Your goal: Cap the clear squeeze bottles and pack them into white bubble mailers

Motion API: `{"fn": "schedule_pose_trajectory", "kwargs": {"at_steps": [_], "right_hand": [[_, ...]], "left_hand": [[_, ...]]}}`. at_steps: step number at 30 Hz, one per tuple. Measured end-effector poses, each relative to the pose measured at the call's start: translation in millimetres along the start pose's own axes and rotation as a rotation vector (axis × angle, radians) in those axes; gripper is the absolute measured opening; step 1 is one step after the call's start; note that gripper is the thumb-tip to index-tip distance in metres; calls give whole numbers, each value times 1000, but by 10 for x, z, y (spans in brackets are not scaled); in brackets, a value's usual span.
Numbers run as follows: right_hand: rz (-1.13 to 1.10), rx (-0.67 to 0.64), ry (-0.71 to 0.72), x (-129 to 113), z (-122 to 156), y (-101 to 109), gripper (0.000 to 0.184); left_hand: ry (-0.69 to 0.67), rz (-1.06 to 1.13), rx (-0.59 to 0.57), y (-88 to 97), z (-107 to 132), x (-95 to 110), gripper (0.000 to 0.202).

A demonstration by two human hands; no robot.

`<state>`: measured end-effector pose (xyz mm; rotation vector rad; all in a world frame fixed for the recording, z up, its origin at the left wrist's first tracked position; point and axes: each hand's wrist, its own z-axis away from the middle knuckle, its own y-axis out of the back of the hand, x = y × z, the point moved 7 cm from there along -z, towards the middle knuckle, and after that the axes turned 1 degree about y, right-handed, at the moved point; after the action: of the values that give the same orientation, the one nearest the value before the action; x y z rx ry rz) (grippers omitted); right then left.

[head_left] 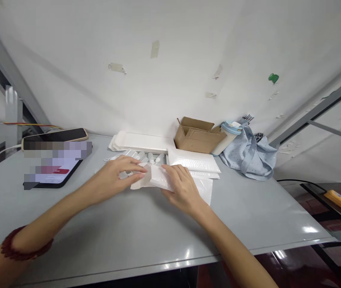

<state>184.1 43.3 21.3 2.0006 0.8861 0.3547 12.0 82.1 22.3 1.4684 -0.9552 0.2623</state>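
A white padded bubble mailer (pixel 161 177) is held just above the grey table in the head view, with its flap end toward the left. My right hand (pixel 182 186) grips the mailer's body, thumb below and fingers on top. At the flap, my left hand (pixel 122 174) has its thumb and fingertips closed on the edge; what lies inside the mailer is hidden. Right behind my hands lie several small clear tubes with white caps (pixel 152 157), partly covered by my left fingers. A stack of white bubble mailers (pixel 194 161) sits beyond my right hand.
Flat white packages (pixel 143 141) lie along the wall. An open cardboard box (pixel 198 138), a lidded cup (pixel 228 136) and a blue cloth bag (pixel 250 154) stand at the back right. Two phones, one lit (pixel 59 168) and one dark (pixel 56 135), are at the left. The table's front edge (pixel 158 266) is near.
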Motion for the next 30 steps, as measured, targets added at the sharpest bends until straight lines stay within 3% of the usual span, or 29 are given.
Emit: {"fn": "schedule_pose_trajectory", "kwargs": {"at_steps": [3, 5, 10, 15, 20, 25, 27, 30], "right_hand": [[37, 12, -80, 109, -5, 24, 55], [48, 15, -117, 160, -7, 36, 54], [42, 52, -135, 194, -7, 77, 51], [31, 29, -129, 191, -3, 55, 52], [16, -46, -192, 241, 4, -18, 57], [12, -54, -210, 253, -5, -21, 56], [10, -48, -203, 242, -10, -14, 55], [1, -42, -186, 214, -11, -11, 55]], "left_hand": [[175, -62, 19, 242, -19, -149, 35], [242, -155, -55, 295, -13, -259, 33], [290, -269, -406, 38, 105, -501, 21], [186, -302, -467, -148, 149, -379, 9], [160, 94, -335, 38, 77, -130, 15], [156, 486, 95, 432, 25, -150, 24], [161, 528, 172, 432, 23, -173, 26], [184, 536, 137, 231, -6, -180, 30]]}}
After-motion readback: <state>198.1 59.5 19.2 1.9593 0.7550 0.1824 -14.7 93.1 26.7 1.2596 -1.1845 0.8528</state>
